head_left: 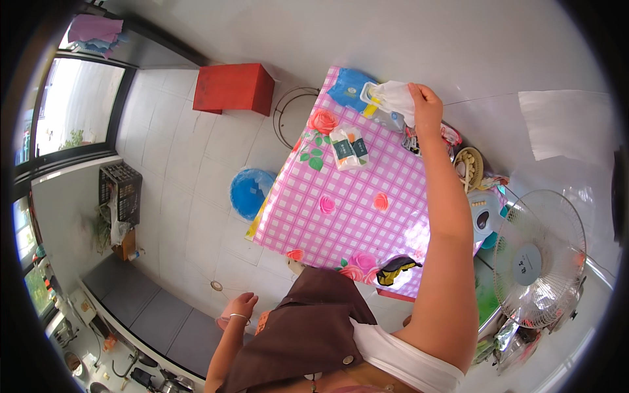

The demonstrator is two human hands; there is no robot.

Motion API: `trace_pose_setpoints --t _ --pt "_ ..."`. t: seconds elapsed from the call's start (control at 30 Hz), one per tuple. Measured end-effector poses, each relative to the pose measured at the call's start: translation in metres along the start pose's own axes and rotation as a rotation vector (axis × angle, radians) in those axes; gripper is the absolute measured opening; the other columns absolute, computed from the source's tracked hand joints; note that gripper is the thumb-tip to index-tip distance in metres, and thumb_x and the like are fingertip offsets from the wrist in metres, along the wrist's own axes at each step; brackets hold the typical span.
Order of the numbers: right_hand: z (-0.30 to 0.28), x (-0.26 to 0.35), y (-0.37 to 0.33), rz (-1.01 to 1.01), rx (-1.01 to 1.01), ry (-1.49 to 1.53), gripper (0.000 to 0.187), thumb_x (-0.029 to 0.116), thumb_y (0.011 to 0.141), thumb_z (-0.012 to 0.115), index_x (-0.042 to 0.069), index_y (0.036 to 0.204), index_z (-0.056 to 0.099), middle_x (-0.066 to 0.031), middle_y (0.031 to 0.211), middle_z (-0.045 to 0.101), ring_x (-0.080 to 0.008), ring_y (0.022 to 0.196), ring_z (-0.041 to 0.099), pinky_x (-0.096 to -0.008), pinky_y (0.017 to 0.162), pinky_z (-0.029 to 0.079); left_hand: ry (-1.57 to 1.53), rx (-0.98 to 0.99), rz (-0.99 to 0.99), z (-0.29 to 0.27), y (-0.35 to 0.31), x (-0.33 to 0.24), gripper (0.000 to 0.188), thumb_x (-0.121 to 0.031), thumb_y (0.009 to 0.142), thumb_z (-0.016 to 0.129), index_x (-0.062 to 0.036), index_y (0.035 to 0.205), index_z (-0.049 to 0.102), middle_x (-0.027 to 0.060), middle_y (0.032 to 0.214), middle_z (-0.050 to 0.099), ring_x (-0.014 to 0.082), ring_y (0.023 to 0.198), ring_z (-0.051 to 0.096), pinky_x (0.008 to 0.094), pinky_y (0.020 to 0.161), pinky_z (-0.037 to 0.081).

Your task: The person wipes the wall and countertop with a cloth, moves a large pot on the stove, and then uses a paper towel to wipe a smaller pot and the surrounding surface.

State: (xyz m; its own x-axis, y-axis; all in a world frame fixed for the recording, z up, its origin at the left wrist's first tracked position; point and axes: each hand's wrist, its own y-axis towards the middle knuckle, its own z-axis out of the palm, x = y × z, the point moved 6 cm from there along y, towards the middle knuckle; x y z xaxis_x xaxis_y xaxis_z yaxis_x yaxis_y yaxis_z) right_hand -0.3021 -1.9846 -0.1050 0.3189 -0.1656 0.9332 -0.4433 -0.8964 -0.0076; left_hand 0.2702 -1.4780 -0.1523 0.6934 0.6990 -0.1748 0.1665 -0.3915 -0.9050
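Observation:
My right hand (426, 110) reaches to the far side of the table, its fingers pinched on a white tissue (394, 96). The tissue hangs beside the pale rectangular rim (367, 93) of a pack with some yellow on it; the hand hides part of what lies below. Right behind that pack is a blue plastic bag (348, 86). Nearer, a white package with dark green labels (349, 148) lies on the pink checked tablecloth (308, 216). My left hand (240, 306), with a bracelet at the wrist, hangs low at my left side, fingers curled and nothing visible in them.
A yellow and black item (397, 269) lies at the table's near edge. Along its right side stand a basket (469, 168), a light blue container (483, 213) and a fan (538, 259). On the floor are a blue bin (251, 194), a red box (232, 88) and a dark crate (120, 191).

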Motion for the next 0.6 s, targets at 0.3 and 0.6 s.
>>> trace_pose_setpoints --t 0.3,0.6 --pt "-0.007 -0.066 -0.026 0.382 -0.253 0.879 0.027 0.024 0.093 0.057 -0.001 0.101 0.057 -0.0081 0.094 0.063 -0.0178 0.085 0.060 -0.0323 0.076 0.051 0.468 -0.274 1.096 -0.040 0.061 -0.402 0.053 -0.017 0.074 0.064 0.0016 0.121 0.049 0.0199 0.126 0.050 0.0359 0.108 0.053 0.0433 0.089 0.045" --pt "0.019 -0.102 -0.039 0.462 -0.213 1.109 0.027 0.023 0.096 0.050 -0.001 0.108 0.054 -0.0103 0.110 0.059 -0.0227 0.102 0.057 -0.0385 0.089 0.047 0.762 -0.289 1.065 0.014 0.129 -0.636 0.073 -0.003 0.070 0.058 0.0043 0.137 0.028 0.0211 0.149 0.021 0.0348 0.110 0.055 0.0381 0.089 0.048"
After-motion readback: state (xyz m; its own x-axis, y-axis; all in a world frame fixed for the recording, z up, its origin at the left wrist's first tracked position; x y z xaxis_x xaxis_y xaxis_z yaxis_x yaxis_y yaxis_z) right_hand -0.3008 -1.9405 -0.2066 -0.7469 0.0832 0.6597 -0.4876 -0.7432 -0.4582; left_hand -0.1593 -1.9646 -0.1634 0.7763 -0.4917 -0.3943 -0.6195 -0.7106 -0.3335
